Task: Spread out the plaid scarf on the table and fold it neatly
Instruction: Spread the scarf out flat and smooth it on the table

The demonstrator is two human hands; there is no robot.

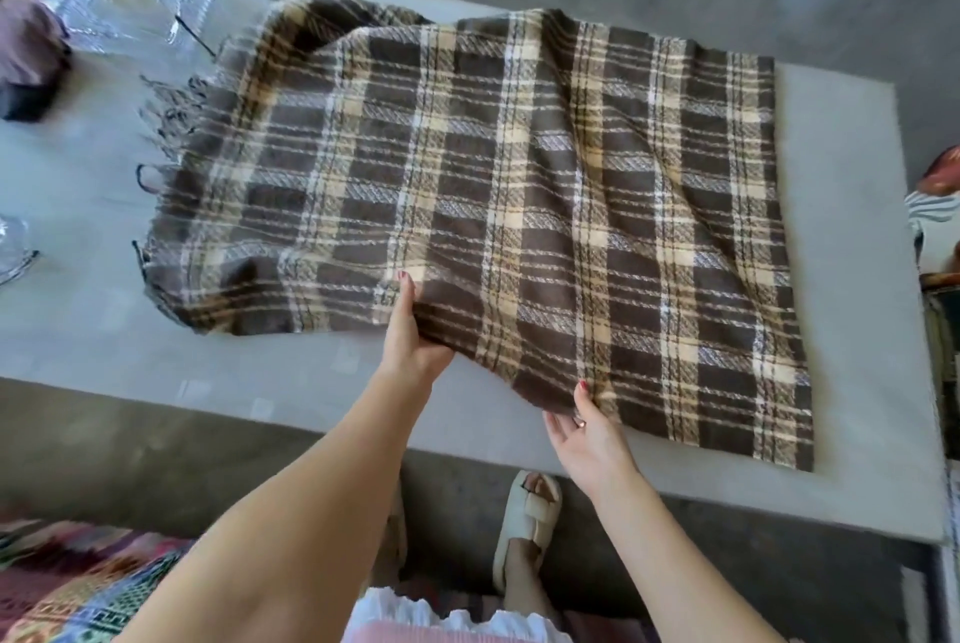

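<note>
Brown-and-cream plaid scarf [498, 206] lies across the grey table [852, 279], fringe leftward. The left hand [410, 336] pinches its near edge; the right hand [587, 429] grips the hem too.

Plaid scarf [519, 206]: woven cloth, matt, fuzzy nap w/ coarse twill-textured stripes; twisted yarn fringe on left edge. Table [852, 279]: smooth matt grey top, material n/k. Far-left tray [130, 3]: clear, glossy, ribbed, glass or plastic. Floor [156, 455]: matt grey, slightly mottled, concrete-like. Near sandal [527, 518]: cream, soft padded, matt. Near-left rug [78, 585]: patterned woven cloth.
</note>
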